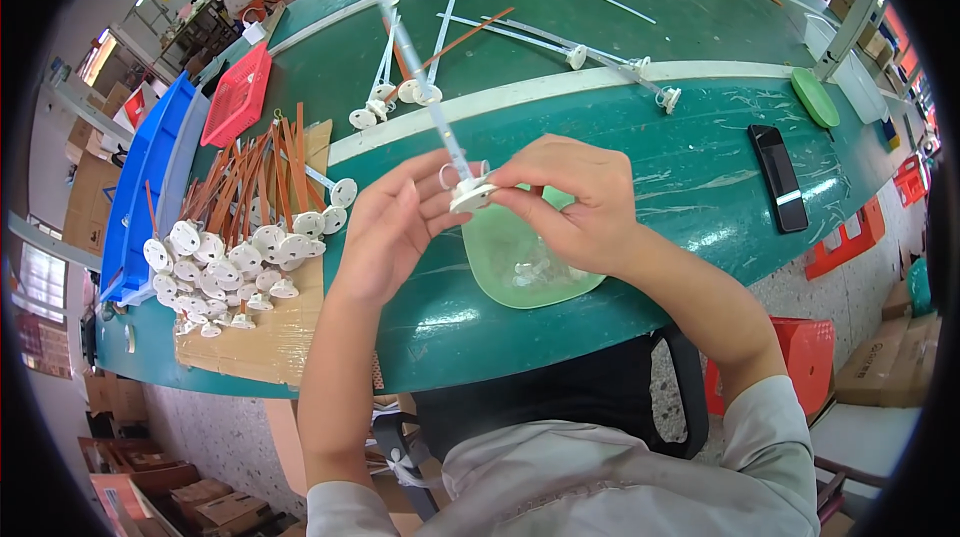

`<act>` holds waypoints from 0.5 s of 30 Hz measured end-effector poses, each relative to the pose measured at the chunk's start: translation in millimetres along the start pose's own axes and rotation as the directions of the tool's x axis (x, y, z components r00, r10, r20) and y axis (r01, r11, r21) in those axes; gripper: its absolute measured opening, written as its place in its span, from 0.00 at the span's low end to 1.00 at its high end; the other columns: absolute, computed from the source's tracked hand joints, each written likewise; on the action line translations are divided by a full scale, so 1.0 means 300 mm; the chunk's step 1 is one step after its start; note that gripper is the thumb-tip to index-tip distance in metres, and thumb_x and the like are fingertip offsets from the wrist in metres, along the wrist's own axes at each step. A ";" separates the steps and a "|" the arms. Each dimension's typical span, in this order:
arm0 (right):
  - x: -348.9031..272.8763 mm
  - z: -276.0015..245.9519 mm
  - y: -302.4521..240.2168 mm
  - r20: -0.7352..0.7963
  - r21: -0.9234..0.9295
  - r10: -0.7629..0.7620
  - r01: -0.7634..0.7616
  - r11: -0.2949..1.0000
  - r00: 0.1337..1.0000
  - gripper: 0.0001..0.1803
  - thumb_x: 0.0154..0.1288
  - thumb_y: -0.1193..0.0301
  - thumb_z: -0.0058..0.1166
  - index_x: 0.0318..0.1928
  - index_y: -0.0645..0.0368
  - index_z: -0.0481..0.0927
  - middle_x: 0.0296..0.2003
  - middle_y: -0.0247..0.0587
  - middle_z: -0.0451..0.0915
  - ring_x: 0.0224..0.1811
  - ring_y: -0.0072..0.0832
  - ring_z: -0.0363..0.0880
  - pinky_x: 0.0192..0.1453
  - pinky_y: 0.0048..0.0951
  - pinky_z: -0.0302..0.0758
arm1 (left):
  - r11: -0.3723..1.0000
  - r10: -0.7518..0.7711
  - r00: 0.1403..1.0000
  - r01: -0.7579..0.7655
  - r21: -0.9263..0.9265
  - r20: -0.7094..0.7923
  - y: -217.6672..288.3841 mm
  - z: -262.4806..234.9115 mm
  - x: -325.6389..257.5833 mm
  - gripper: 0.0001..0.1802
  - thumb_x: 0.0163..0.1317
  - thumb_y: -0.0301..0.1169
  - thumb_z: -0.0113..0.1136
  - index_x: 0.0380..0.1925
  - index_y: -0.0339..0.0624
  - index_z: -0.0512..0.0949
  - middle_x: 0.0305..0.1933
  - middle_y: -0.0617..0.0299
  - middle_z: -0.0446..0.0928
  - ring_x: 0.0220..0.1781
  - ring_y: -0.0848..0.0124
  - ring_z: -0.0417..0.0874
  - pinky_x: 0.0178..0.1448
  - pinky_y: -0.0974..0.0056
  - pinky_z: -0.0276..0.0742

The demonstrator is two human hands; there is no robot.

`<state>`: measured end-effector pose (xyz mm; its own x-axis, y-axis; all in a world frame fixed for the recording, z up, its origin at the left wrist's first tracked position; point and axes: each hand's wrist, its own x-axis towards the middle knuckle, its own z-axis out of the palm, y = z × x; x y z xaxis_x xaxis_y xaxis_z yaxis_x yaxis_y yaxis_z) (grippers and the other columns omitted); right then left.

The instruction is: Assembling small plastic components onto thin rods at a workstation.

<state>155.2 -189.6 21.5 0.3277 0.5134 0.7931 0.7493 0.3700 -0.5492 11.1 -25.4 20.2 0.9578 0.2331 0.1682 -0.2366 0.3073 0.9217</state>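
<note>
A clear strip-like stem on a white round disc base (470, 196) stands tilted between my hands, its upper end leaning away to the left. My right hand (585, 199) pinches the disc's edge between thumb and fingertips. My left hand (390, 222) is cupped beside it with the thumb apart; its fingers reach behind the foot of the stem, and I cannot tell how firmly they touch. A small clear loop shows by the stem's foot. Below my right hand sits a light green bowl (535, 282) with small clear pieces inside, partly hidden by that hand.
Many white discs with brown strips (225, 262) lie piled on cardboard (285, 347) at left. Beyond stand a blue bin (150, 187) and red basket (237, 97). Finished-looking stems (560, 47) lie past the white divider. A phone (778, 177) and green dish (815, 97) lie right.
</note>
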 end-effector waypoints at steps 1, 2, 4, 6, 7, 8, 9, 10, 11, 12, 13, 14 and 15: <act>0.001 0.003 0.006 0.020 0.017 -0.046 0.045 0.999 0.999 0.09 0.52 0.82 0.66 0.36 0.61 0.86 0.30 0.40 0.86 0.28 0.28 0.82 0.32 0.25 0.76 | 0.999 0.034 0.996 -0.031 -0.045 0.082 -0.005 0.009 -0.007 0.28 0.72 0.41 0.54 0.62 0.30 0.69 0.61 0.47 0.75 0.59 0.58 0.81 0.64 0.56 0.76; -0.001 0.004 0.010 0.040 0.035 -0.092 0.090 0.995 0.995 0.10 0.52 0.82 0.67 0.37 0.61 0.86 0.30 0.39 0.86 0.29 0.29 0.82 0.33 0.26 0.76 | 0.999 0.030 0.994 -0.028 -0.027 0.103 -0.009 0.008 -0.010 0.28 0.71 0.39 0.57 0.63 0.30 0.69 0.59 0.45 0.77 0.59 0.55 0.81 0.65 0.55 0.76; -0.005 0.000 0.015 0.055 0.022 -0.097 0.096 0.995 0.994 0.10 0.52 0.82 0.67 0.37 0.60 0.86 0.31 0.39 0.86 0.30 0.29 0.82 0.33 0.26 0.77 | 0.999 0.027 0.993 -0.029 0.020 0.114 -0.007 0.009 -0.011 0.27 0.69 0.36 0.59 0.62 0.30 0.69 0.57 0.46 0.78 0.59 0.56 0.82 0.63 0.55 0.77; -0.005 0.004 0.013 0.072 0.012 -0.106 0.105 0.994 0.992 0.11 0.52 0.82 0.67 0.37 0.60 0.86 0.31 0.38 0.86 0.31 0.29 0.83 0.34 0.26 0.77 | 0.997 0.025 0.992 -0.034 0.069 0.121 -0.007 0.000 -0.016 0.26 0.68 0.33 0.61 0.62 0.30 0.70 0.55 0.47 0.80 0.58 0.57 0.82 0.62 0.54 0.78; -0.002 0.009 0.008 0.085 0.011 -0.080 0.079 0.997 0.993 0.10 0.53 0.81 0.67 0.38 0.60 0.86 0.31 0.38 0.86 0.31 0.30 0.83 0.35 0.26 0.78 | 0.996 0.052 0.992 -0.060 0.070 0.117 -0.007 -0.011 -0.017 0.25 0.65 0.29 0.63 0.60 0.30 0.71 0.54 0.48 0.80 0.57 0.58 0.83 0.61 0.55 0.79; 0.001 0.015 0.002 0.099 0.008 -0.054 0.053 0.999 0.994 0.10 0.53 0.80 0.66 0.38 0.60 0.86 0.32 0.39 0.85 0.31 0.30 0.83 0.35 0.27 0.79 | 0.994 0.080 0.990 -0.088 0.071 0.113 -0.007 -0.019 -0.022 0.25 0.63 0.24 0.64 0.59 0.30 0.71 0.53 0.48 0.81 0.57 0.59 0.83 0.60 0.56 0.79; 0.001 0.009 -0.001 0.093 0.010 -0.051 0.050 0.999 0.994 0.10 0.53 0.80 0.66 0.38 0.60 0.86 0.32 0.39 0.85 0.31 0.30 0.83 0.35 0.27 0.79 | 0.994 0.073 0.991 -0.082 0.075 0.115 -0.006 -0.007 -0.017 0.25 0.63 0.24 0.64 0.59 0.30 0.71 0.53 0.48 0.81 0.57 0.59 0.83 0.60 0.56 0.79; 0.001 0.006 -0.007 0.104 -0.003 0.113 -0.113 0.994 0.988 0.09 0.54 0.80 0.66 0.38 0.61 0.85 0.32 0.40 0.85 0.31 0.30 0.83 0.35 0.27 0.79 | 0.988 0.088 0.996 -0.090 0.127 0.021 -0.005 0.010 -0.013 0.24 0.62 0.22 0.65 0.58 0.30 0.72 0.53 0.49 0.81 0.56 0.61 0.83 0.60 0.57 0.80; 0.001 0.001 -0.009 0.113 -0.016 0.273 -0.273 0.962 0.955 0.08 0.55 0.79 0.65 0.37 0.62 0.85 0.32 0.41 0.85 0.31 0.30 0.83 0.35 0.26 0.80 | 0.979 0.108 0.992 -0.094 0.180 -0.072 -0.005 0.024 -0.006 0.24 0.60 0.19 0.65 0.57 0.30 0.73 0.53 0.50 0.81 0.55 0.63 0.83 0.59 0.58 0.80; 0.002 0.002 -0.004 0.115 -0.019 0.274 -0.273 0.962 0.955 0.08 0.55 0.79 0.65 0.37 0.62 0.85 0.32 0.41 0.85 0.31 0.30 0.83 0.35 0.26 0.80 | 0.980 0.109 0.991 -0.095 0.177 -0.072 -0.008 0.020 -0.007 0.24 0.60 0.19 0.65 0.57 0.30 0.73 0.53 0.50 0.81 0.55 0.63 0.83 0.59 0.58 0.80; 0.005 -0.006 0.007 0.231 -0.099 0.390 -0.377 0.921 0.892 0.08 0.55 0.77 0.65 0.37 0.63 0.84 0.33 0.43 0.84 0.32 0.33 0.84 0.37 0.29 0.80 | 0.971 0.141 0.980 -0.109 0.211 -0.140 -0.011 0.015 -0.006 0.23 0.60 0.19 0.66 0.56 0.31 0.73 0.52 0.50 0.81 0.53 0.65 0.83 0.58 0.60 0.80; 0.002 -0.013 0.015 0.331 -0.189 0.501 -0.464 0.866 0.800 0.08 0.55 0.76 0.64 0.36 0.64 0.84 0.33 0.45 0.84 0.34 0.35 0.84 0.39 0.31 0.81 | 0.961 0.173 0.963 -0.120 0.248 -0.207 -0.013 0.010 -0.005 0.23 0.59 0.18 0.66 0.55 0.31 0.74 0.52 0.51 0.81 0.52 0.68 0.83 0.57 0.63 0.80; -0.014 -0.016 0.027 0.331 -0.190 0.499 -0.461 0.867 0.801 0.08 0.55 0.76 0.64 0.36 0.64 0.84 0.33 0.45 0.84 0.34 0.35 0.84 0.39 0.31 0.81 | 0.961 0.176 0.963 -0.122 0.247 -0.206 -0.018 0.005 -0.004 0.23 0.59 0.18 0.66 0.55 0.31 0.74 0.52 0.51 0.81 0.52 0.68 0.83 0.57 0.63 0.80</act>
<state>162.7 -192.6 15.1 0.4457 0.8523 0.2736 0.6076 -0.0636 -0.7917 11.4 -28.8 15.6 0.8468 0.4686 0.2517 -0.3044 0.0390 0.9517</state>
